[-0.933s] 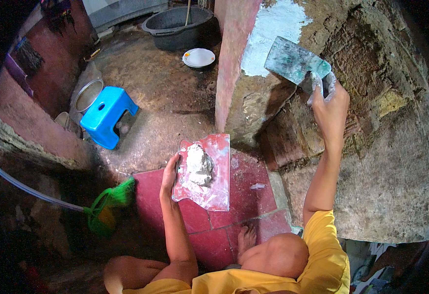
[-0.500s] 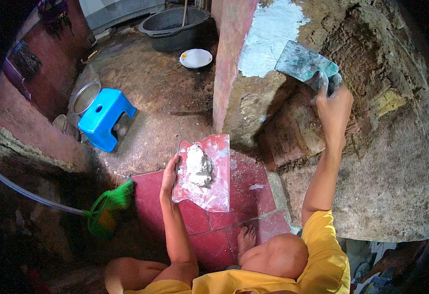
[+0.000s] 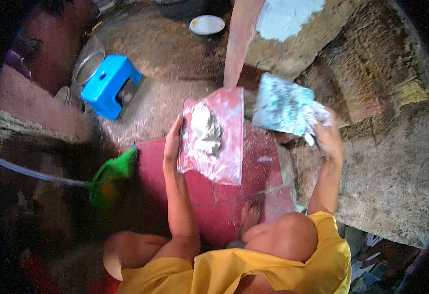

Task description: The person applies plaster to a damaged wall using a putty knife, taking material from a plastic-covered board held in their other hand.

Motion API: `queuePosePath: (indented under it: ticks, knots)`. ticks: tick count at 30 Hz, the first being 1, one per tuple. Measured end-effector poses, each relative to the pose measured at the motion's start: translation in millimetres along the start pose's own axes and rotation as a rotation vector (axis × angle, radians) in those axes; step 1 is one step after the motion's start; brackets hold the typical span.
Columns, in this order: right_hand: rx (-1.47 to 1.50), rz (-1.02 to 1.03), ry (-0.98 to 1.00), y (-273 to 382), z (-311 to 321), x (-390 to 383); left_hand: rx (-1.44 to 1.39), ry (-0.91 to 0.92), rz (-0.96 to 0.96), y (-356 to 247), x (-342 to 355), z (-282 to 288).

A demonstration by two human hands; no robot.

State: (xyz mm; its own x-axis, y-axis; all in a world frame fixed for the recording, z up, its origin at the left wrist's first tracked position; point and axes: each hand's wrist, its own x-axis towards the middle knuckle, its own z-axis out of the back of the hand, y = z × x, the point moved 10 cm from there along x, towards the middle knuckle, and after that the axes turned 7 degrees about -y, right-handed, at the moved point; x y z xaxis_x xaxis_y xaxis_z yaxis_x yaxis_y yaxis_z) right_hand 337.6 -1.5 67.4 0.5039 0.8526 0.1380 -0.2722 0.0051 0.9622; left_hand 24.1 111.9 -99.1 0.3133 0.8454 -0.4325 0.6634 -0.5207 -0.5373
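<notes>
My left hand (image 3: 172, 144) grips the left edge of a red, putty-smeared board (image 3: 232, 110). On the board sits a lumpy heap of white putty (image 3: 205, 130). To the right of it, my right hand (image 3: 328, 139) is closed on a flat, rectangular putty scraper (image 3: 280, 104). White and greenish smears cover the scraper's blade, and white paste coats my fingers. A gap separates the scraper from the board. Farther off, a white patch of putty (image 3: 288, 19) covers part of the rough wall (image 3: 317, 44).
A blue plastic stool (image 3: 109, 83) stands on the floor at left, beside a round metal-rimmed pan (image 3: 90, 67). Beyond are a white plate (image 3: 207, 25) and a dark tub (image 3: 180, 7). A green broom (image 3: 116, 169) lies at lower left, near the red floor tiles (image 3: 175, 196).
My right hand has drawn the scraper away from the wall patch, down and closer to the board. The view has shifted, and the board appears higher in it.
</notes>
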Motion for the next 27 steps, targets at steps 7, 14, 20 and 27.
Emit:
queuePosePath:
  ticks: [7, 14, 20, 27]
  knots:
    - [0.126, -0.391, 0.368, -46, -91, -20, -0.171, 0.122, 0.005, -9, -30, -48]
    - [-0.075, -0.322, 0.388, -56, -64, -22, -0.209, 0.062, 0.018, -7, -26, -33]
    - [0.211, -0.485, 0.092, -113, -11, -30, -0.171, 0.125, 0.018, -8, -19, -30]
    - [0.288, -0.477, 0.428, -68, -96, -38, -0.134, 0.082, 0.027, 0, -12, -21]
